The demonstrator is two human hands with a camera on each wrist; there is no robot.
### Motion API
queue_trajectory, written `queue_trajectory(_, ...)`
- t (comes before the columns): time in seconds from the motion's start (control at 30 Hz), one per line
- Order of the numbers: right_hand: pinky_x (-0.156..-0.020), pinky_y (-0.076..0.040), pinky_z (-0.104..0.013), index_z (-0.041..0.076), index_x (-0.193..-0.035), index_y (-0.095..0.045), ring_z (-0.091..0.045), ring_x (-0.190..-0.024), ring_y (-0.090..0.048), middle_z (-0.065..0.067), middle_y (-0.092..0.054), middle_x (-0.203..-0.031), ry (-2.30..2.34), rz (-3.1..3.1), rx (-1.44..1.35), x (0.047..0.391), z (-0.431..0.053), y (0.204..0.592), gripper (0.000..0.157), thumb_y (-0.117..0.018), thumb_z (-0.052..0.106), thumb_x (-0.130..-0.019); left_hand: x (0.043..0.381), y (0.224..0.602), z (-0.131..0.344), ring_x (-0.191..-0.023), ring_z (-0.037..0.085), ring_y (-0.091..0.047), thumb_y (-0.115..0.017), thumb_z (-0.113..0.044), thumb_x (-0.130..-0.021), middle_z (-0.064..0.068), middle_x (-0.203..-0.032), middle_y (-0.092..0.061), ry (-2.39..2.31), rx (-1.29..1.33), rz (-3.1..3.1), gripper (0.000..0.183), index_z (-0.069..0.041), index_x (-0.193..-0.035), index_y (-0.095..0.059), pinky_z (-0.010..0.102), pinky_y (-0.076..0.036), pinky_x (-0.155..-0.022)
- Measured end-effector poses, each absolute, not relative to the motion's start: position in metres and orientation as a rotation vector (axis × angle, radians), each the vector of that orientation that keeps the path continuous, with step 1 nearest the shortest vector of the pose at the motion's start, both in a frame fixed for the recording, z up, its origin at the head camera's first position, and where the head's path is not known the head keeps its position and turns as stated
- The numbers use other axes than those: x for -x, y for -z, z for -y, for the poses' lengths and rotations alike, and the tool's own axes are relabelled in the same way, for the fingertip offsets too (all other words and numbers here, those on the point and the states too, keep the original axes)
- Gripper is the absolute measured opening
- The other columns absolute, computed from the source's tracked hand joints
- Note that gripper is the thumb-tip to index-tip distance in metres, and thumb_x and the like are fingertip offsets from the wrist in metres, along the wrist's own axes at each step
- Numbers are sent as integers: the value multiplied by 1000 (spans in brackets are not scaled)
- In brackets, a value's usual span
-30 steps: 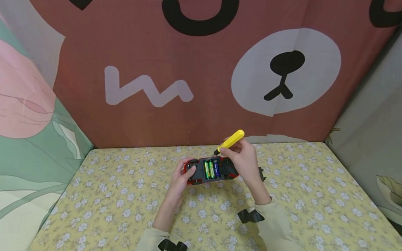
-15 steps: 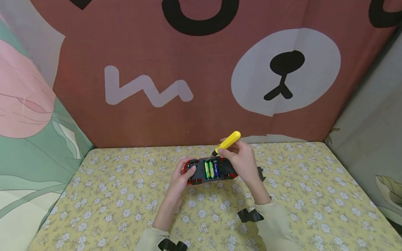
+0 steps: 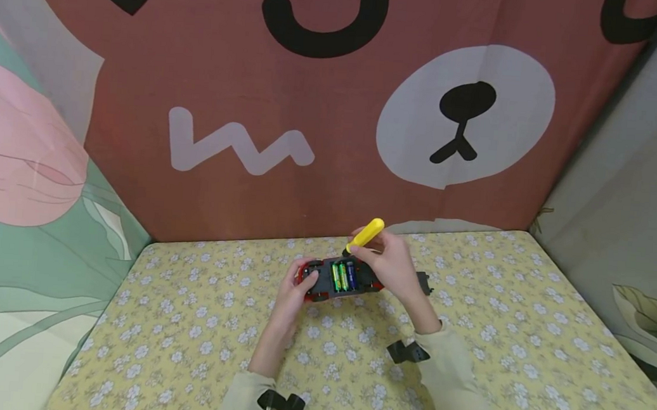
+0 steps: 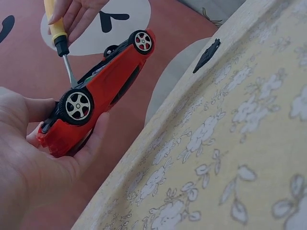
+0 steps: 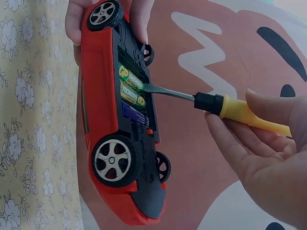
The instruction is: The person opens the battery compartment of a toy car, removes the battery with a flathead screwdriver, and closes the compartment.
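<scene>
My left hand [image 3: 295,288] grips one end of a red toy car [image 5: 99,91], thumb on its black underside. The car is turned wheels-up, its battery compartment uncovered. Two green batteries [image 5: 130,79] and a dark blue battery [image 5: 135,114] lie side by side in it. My right hand [image 3: 390,260] holds a flathead screwdriver [image 3: 366,234] by its yellow handle, between thumb and fingers. In the right wrist view the flat metal tip is right at the end of a green battery, by the compartment's edge. The left wrist view shows the blade meeting the underside behind a wheel [image 4: 78,106].
A small black plastic piece, like a cover [image 3: 424,283], lies on the table to the right of the car. Yellow floral cloth [image 3: 192,348] covers the table. A brown curtain with a bear print [image 3: 238,192] hangs right behind its far edge.
The screwdriver's handle has swung left and slightly down, standing steeper, and my right hand has shifted slightly left with it. The left hand and the car stay nearly in place.
</scene>
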State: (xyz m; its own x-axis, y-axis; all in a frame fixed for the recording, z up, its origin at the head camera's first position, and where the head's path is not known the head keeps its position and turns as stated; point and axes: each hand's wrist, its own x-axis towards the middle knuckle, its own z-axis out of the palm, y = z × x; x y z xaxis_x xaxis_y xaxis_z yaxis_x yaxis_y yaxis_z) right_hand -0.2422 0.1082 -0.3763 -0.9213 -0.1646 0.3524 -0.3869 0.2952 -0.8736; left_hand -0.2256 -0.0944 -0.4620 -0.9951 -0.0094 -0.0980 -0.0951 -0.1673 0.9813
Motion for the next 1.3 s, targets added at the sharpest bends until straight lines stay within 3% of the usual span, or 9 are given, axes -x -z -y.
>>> queue_trajectory(0.77, -91, -58, -47, -2, -123, -64, -35, -108, -70, -21, -70, -118, -1861, 2326, -568, 247, -112, 382, 25, -67, 11, -102, 223, 461, 94, -104, 16, -63, -62, -14, -104, 18, -137, -59, -2349, 36, -2012, 44, -1, -144, -51, 26, -54, -79)
queue_trajectory(1.13, -90, -58, -49, -4, -128, -60, -38, -111, -68, -24, -68, -121, -1930, 2317, -543, 249, -115, 382, 29, -63, 12, -105, 224, 462, 94, -110, 18, -62, -64, -16, -104, 17, -138, -58, -2308, -9, -2036, 45, -3, -145, -51, 28, -54, -83)
queue_trajectory(1.3, -88, -60, -41, -3, -130, -59, -38, -111, -67, -25, -66, -120, -1929, 2336, -483, 250, -117, 382, 30, -61, 16, -106, 223, 462, 93, -108, 20, -62, -63, -12, -103, 20, -137, -58, -2286, -43, -2080, 43, -3, -143, -53, 28, -53, -83)
